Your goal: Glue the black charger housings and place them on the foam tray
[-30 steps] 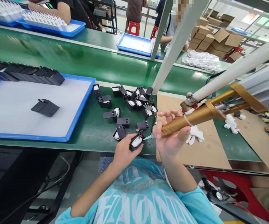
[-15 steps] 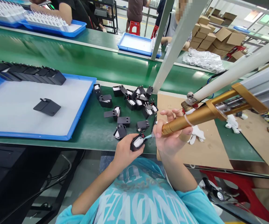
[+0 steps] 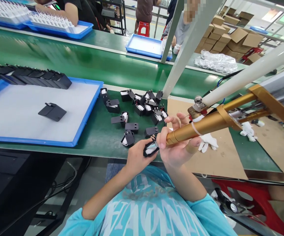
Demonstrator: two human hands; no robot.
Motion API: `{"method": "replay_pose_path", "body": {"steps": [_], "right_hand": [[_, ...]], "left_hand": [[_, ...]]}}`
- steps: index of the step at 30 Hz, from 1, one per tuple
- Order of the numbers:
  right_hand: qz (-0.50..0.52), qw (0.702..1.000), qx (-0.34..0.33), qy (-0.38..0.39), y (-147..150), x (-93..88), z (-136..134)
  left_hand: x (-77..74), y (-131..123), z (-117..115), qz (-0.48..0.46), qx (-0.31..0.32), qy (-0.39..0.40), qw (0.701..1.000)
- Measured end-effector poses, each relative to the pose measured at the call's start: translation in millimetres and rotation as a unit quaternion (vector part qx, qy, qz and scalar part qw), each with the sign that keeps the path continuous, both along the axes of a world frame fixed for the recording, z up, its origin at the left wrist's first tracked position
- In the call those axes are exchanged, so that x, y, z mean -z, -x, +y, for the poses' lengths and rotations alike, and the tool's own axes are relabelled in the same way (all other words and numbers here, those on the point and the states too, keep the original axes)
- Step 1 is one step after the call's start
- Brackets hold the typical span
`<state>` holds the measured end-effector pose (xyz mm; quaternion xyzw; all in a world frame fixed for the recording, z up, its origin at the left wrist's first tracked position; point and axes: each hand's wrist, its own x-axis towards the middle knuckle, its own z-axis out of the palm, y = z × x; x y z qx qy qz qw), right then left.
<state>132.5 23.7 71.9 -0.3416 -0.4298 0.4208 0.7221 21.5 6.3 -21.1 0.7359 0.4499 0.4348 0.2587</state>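
Note:
Close to my body, my left hand [image 3: 138, 157] is closed around a small black plug adapter housing [image 3: 151, 148], its open side up with white material inside. My right hand [image 3: 175, 144] is wrapped round the front end of a gold-coloured glue dispenser [image 3: 196, 127], some fingers raised. The dispenser's thin pale-blue nozzle reaches into or just over the housing; its exact tip is hard to make out. Several similar black adapters [image 3: 131, 127] with prong lids lie loose on the green bench beyond my hands.
At left, a blue-rimmed tray [image 3: 76, 139] bears a row of black adapters [image 3: 33, 77] and a single one [image 3: 52, 112]. White gloves [image 3: 208, 142] lie on brown cardboard [image 3: 220, 160] at right. A slanted metal post [image 3: 181, 55] rises behind the bench. Co-workers sit across the line.
My right hand has brought the dispenser left and slightly down, its nozzle now further over the housing. My left hand has shifted slightly right with the housing.

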Motion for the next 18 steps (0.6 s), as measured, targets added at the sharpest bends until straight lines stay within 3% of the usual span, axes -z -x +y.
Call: {"method": "replay_pose_path", "body": {"steps": [4,11,14,18], "right_hand": [[0.072,0.996,-0.04,-0.041,0.5,-2.3,-0.1],[0.089,0.995,-0.031,-0.042,1.2,-2.4,0.5],[0.092,0.995,-0.018,-0.043,1.2,-2.9,0.9],[0.096,0.994,-0.015,-0.047,-6.7,-0.8,0.7]], "left_hand": [[-0.6,-1.9,0.8,-0.017,-0.012,-0.064,0.998],[-2.7,-1.0,0.0,0.003,-0.004,-0.046,0.999],[1.6,5.1,0.9,0.034,0.015,-0.002,0.999],[5.2,20.0,3.5,0.089,0.04,0.114,0.989]]}}
